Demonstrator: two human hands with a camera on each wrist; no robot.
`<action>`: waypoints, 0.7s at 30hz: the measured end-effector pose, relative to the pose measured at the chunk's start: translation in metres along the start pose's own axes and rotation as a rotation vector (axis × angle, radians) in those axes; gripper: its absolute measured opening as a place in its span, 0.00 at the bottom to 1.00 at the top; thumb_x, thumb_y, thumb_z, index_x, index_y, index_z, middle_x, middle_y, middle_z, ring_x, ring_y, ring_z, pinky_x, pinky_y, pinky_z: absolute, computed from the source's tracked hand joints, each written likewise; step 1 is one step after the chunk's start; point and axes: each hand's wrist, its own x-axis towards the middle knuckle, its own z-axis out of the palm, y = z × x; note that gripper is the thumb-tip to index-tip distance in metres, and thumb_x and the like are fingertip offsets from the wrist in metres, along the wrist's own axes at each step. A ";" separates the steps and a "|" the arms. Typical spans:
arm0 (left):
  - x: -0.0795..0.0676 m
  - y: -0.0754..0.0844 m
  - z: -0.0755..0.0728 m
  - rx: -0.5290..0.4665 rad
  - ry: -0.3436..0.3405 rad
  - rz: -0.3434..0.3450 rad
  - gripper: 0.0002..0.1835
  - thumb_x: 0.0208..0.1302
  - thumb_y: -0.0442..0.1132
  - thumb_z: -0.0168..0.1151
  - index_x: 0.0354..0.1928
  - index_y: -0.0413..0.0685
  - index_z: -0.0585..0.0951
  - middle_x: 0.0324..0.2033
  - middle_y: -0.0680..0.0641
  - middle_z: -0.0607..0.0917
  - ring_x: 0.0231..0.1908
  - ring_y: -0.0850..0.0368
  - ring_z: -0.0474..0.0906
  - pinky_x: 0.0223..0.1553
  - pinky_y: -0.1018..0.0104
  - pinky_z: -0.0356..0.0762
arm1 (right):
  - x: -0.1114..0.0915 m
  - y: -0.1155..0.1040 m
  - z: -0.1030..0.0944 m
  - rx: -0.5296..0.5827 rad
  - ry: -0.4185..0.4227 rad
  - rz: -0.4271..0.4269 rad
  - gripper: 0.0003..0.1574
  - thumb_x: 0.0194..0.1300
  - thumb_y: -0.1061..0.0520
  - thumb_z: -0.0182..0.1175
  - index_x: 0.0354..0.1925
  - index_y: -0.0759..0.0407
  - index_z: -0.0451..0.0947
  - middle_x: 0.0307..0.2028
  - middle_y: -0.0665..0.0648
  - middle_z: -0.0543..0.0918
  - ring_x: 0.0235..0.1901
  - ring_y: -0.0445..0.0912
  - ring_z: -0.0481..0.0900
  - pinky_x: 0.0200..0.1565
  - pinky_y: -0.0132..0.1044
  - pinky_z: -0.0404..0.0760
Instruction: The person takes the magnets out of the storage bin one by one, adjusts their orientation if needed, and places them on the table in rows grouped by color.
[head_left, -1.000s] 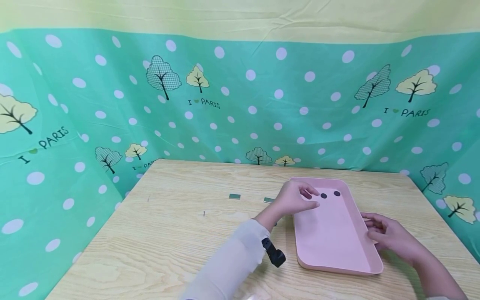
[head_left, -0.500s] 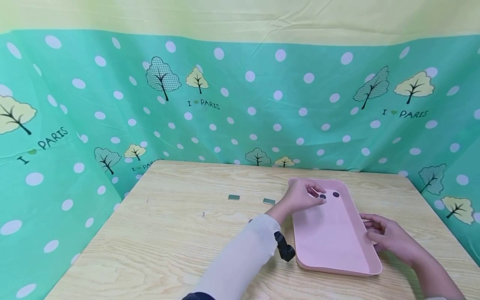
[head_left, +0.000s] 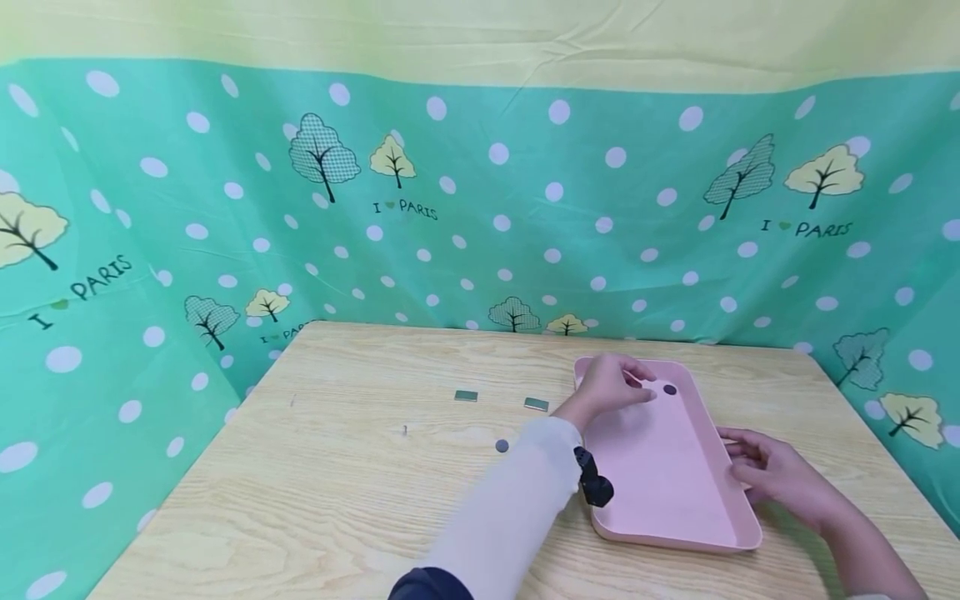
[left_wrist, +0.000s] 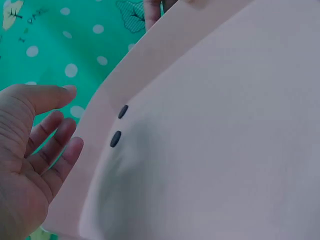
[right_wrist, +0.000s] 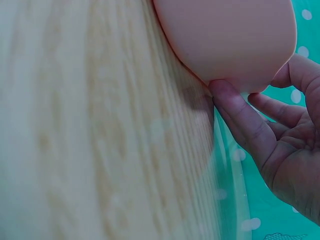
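Observation:
The pink tray (head_left: 667, 467) lies on the table at the right of the head view. My left hand (head_left: 617, 383) is over its far end, thumb and fingers curved but apart. In the left wrist view, nothing shows between the fingers of that left hand (left_wrist: 40, 150). Two small black discs lie in the tray, a nearer disc (left_wrist: 116, 139) and a farther disc (left_wrist: 123, 111). In the head view one black disc (head_left: 670, 389) shows. My right hand (head_left: 776, 475) rests against the outside of the tray's right wall. In the right wrist view, fingertips of that right hand (right_wrist: 290, 135) touch the tray wall (right_wrist: 230, 40).
Two small flat green rectangles, one left (head_left: 466, 396) and one right (head_left: 536, 404), lie left of the tray. A grey disc (head_left: 502, 446) is beside my left sleeve. A tiny dark object (head_left: 405, 431) lies farther left. Patterned cloth (head_left: 450, 192) hangs behind the table.
My left hand has moved slightly right over the tray and now covers a disc seen before. The grey disc on the table has come out from behind my left sleeve. The right hand stays.

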 end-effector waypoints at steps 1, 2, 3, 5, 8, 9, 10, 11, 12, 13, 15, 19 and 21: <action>0.001 -0.001 0.002 0.002 0.004 -0.009 0.10 0.54 0.34 0.74 0.40 0.45 0.88 0.39 0.49 0.87 0.31 0.71 0.77 0.33 0.79 0.76 | 0.000 0.000 0.000 -0.003 0.002 0.003 0.41 0.66 0.65 0.55 0.70 0.79 0.49 0.56 0.73 0.73 0.46 0.47 0.78 0.38 0.44 0.85; 0.002 -0.001 0.004 0.004 0.008 -0.019 0.11 0.54 0.34 0.74 0.40 0.44 0.88 0.39 0.49 0.87 0.31 0.71 0.77 0.33 0.79 0.76 | -0.001 0.000 0.000 -0.007 0.004 0.006 0.41 0.66 0.65 0.55 0.70 0.79 0.49 0.56 0.73 0.72 0.47 0.48 0.78 0.38 0.44 0.85; 0.003 -0.002 0.006 0.007 0.013 -0.028 0.11 0.53 0.33 0.74 0.40 0.45 0.88 0.39 0.49 0.87 0.31 0.71 0.77 0.32 0.79 0.76 | -0.001 0.000 0.000 -0.009 0.010 0.016 0.41 0.66 0.65 0.55 0.70 0.78 0.49 0.56 0.73 0.72 0.46 0.48 0.78 0.38 0.44 0.85; 0.004 -0.005 0.010 0.018 0.024 -0.042 0.11 0.53 0.33 0.75 0.40 0.45 0.88 0.39 0.50 0.87 0.30 0.70 0.76 0.32 0.79 0.75 | -0.001 0.000 0.000 -0.015 0.015 0.020 0.40 0.67 0.65 0.54 0.70 0.78 0.50 0.56 0.73 0.72 0.46 0.49 0.78 0.38 0.44 0.85; 0.006 -0.010 0.014 0.035 0.045 -0.051 0.12 0.51 0.32 0.75 0.40 0.45 0.88 0.37 0.51 0.87 0.31 0.68 0.76 0.33 0.79 0.75 | -0.001 0.000 0.001 -0.018 0.020 0.019 0.39 0.67 0.65 0.53 0.70 0.77 0.50 0.56 0.73 0.72 0.45 0.48 0.77 0.37 0.44 0.85; 0.006 -0.011 0.015 0.039 0.049 -0.051 0.12 0.51 0.32 0.75 0.39 0.46 0.88 0.37 0.52 0.87 0.32 0.67 0.76 0.34 0.79 0.74 | -0.001 0.000 0.001 -0.018 0.023 0.017 0.39 0.67 0.65 0.53 0.70 0.77 0.50 0.56 0.73 0.72 0.44 0.48 0.77 0.37 0.43 0.85; 0.006 -0.013 0.016 0.040 0.053 -0.054 0.12 0.51 0.32 0.76 0.39 0.46 0.88 0.37 0.53 0.87 0.33 0.66 0.77 0.35 0.78 0.74 | 0.000 0.001 0.001 -0.018 0.021 0.008 0.39 0.67 0.65 0.53 0.70 0.77 0.50 0.56 0.73 0.72 0.44 0.48 0.77 0.37 0.44 0.85; 0.007 -0.014 0.017 0.048 0.056 -0.057 0.12 0.50 0.32 0.76 0.39 0.47 0.88 0.36 0.54 0.87 0.34 0.66 0.77 0.36 0.78 0.74 | 0.000 0.001 0.001 -0.018 0.023 0.006 0.39 0.67 0.65 0.53 0.70 0.77 0.51 0.56 0.73 0.72 0.44 0.48 0.77 0.37 0.43 0.85; 0.007 -0.015 0.017 0.050 0.056 -0.058 0.12 0.50 0.31 0.76 0.39 0.47 0.88 0.37 0.56 0.86 0.36 0.65 0.78 0.38 0.78 0.74 | 0.000 0.001 0.001 -0.016 0.023 0.004 0.39 0.67 0.65 0.53 0.70 0.77 0.51 0.56 0.73 0.72 0.44 0.48 0.77 0.37 0.44 0.85; 0.007 -0.016 0.018 0.055 0.055 -0.062 0.12 0.50 0.32 0.76 0.39 0.48 0.88 0.37 0.57 0.86 0.38 0.64 0.78 0.39 0.77 0.74 | 0.000 0.001 0.001 -0.014 0.023 0.001 0.39 0.67 0.65 0.54 0.70 0.77 0.51 0.55 0.72 0.72 0.44 0.47 0.77 0.37 0.44 0.85; 0.008 -0.017 0.018 0.086 0.051 -0.066 0.13 0.50 0.32 0.76 0.39 0.50 0.88 0.39 0.60 0.85 0.40 0.65 0.78 0.40 0.77 0.74 | 0.000 0.002 0.001 -0.008 0.020 -0.003 0.39 0.67 0.65 0.54 0.70 0.76 0.51 0.55 0.72 0.72 0.43 0.47 0.77 0.37 0.44 0.85; 0.008 -0.017 0.019 0.163 0.012 -0.089 0.16 0.50 0.33 0.76 0.43 0.52 0.88 0.43 0.60 0.84 0.41 0.66 0.76 0.41 0.76 0.74 | -0.001 0.002 0.000 0.005 0.013 -0.008 0.40 0.67 0.65 0.54 0.70 0.76 0.50 0.55 0.72 0.72 0.43 0.47 0.77 0.36 0.44 0.85; 0.008 -0.018 0.019 0.215 -0.022 -0.098 0.19 0.50 0.35 0.76 0.46 0.52 0.87 0.45 0.60 0.84 0.44 0.67 0.76 0.45 0.76 0.74 | -0.001 0.001 0.000 0.009 0.012 -0.010 0.40 0.67 0.65 0.55 0.70 0.77 0.50 0.55 0.73 0.72 0.43 0.47 0.77 0.36 0.45 0.85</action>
